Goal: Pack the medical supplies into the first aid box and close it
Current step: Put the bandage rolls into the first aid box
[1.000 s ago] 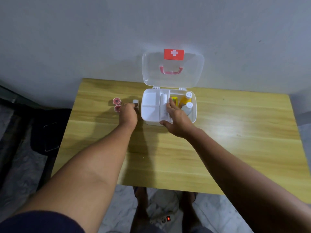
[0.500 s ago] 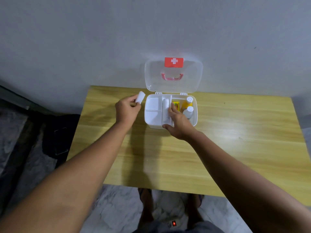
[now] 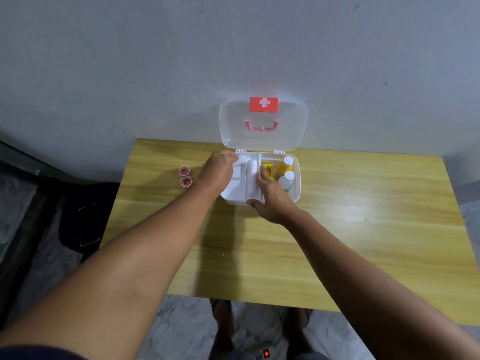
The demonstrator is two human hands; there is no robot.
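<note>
The white first aid box (image 3: 296, 193) stands open at the table's far edge, its clear lid (image 3: 291, 131) with a red cross label upright against the wall. My left hand (image 3: 218, 170) holds a small white roll (image 3: 240, 160) over the box's back left compartment. My right hand (image 3: 270, 198) grips the box's front rim and inner tray beside a long white bandage roll (image 3: 251, 178). Inside on the right sit a yellow packet (image 3: 268, 168), a yellow bottle (image 3: 285, 165) and a white bottle (image 3: 287, 179). Two small red-rimmed rolls (image 3: 185, 175) lie on the table left of the box.
The yellow wooden table (image 3: 337, 229) runs up to a grey wall. A dark bag (image 3: 83, 219) lies on the floor to the left. My feet and a power strip with a red light (image 3: 265, 353) show below the near table edge.
My left hand picked the small white roll off the table left of the box, lifted it and carried it right, over the box's left compartment. My right hand stayed on the box.
</note>
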